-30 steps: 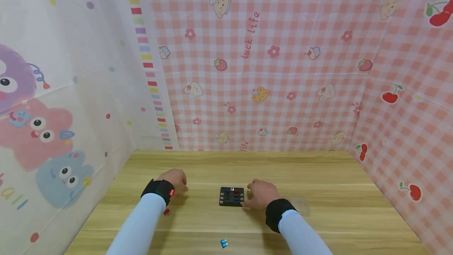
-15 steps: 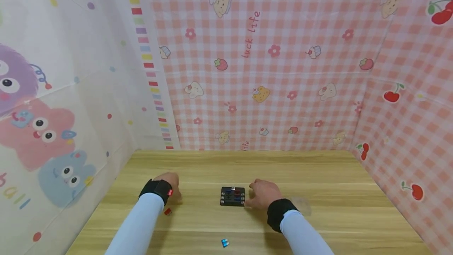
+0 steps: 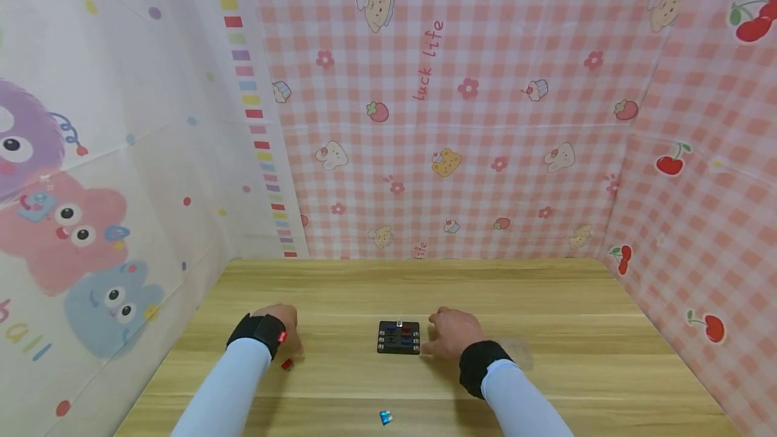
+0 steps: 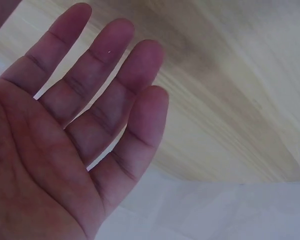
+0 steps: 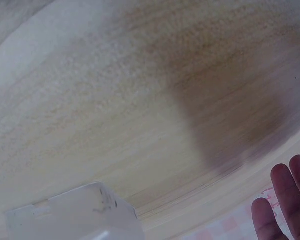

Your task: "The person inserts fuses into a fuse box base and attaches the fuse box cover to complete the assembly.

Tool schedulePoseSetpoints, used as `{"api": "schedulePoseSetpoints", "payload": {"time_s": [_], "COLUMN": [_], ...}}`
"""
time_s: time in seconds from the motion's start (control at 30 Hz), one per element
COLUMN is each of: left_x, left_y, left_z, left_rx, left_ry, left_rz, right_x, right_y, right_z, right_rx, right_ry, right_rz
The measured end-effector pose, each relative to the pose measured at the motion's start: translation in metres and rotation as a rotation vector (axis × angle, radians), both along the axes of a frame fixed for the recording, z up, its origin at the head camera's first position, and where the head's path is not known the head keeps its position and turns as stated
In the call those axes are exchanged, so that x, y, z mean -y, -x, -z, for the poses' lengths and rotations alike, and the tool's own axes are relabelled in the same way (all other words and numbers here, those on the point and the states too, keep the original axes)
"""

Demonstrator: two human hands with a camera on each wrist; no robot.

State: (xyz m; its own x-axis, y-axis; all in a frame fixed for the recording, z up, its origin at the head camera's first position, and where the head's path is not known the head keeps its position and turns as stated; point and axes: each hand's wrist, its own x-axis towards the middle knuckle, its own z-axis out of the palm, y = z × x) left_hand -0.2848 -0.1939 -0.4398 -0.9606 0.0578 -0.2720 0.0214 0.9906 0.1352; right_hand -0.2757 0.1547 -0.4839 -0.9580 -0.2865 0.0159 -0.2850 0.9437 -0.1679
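A black fuse box (image 3: pixel 398 349) with blue and red blade fuses in it lies on the table in the middle of the head view. My right hand (image 3: pixel 454 332) rests at its right side, thumb tip by the box's edge; whether it touches cannot be told. In the right wrist view only some of its fingers (image 5: pixel 285 200) show, fairly straight. Further left, my left hand (image 3: pixel 284 322) is over the table just above a small red blade fuse (image 3: pixel 287 365). Its palm and slightly bent fingers (image 4: pixel 147 117) hold nothing in the left wrist view. A blue blade fuse (image 3: pixel 386 417) lies near the front.
A clear plastic cover (image 5: pixel 75 215) sits on the wooden table (image 3: pixel 340 383), right of my right wrist in the head view. Printed cloth (image 3: pixel 461 120) hangs behind the table and along both sides.
My left hand has moved left and towards me, closer to the red fuse. The right hand has stayed beside the fuse box, and the fuses on the table have not moved.
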Motion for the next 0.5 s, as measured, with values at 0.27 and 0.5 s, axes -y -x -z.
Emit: {"api": "schedulePoseSetpoints", "payload": {"time_s": [0.27, 0.5], "left_x": [0.002, -0.003], "left_y": [0.006, 0.000], "left_z": [0.016, 0.015], "left_rx": [-0.018, -0.007], "left_ry": [0.062, 0.113], "left_rz": [0.018, 0.032], "right_x": [-0.001, -0.001], "right_y": [0.001, 0.001], "right_z": [0.000, 0.002], "right_rx": [0.003, 0.005], "right_ry": [0.008, 0.011], "right_rz": [-0.006, -0.011]}}
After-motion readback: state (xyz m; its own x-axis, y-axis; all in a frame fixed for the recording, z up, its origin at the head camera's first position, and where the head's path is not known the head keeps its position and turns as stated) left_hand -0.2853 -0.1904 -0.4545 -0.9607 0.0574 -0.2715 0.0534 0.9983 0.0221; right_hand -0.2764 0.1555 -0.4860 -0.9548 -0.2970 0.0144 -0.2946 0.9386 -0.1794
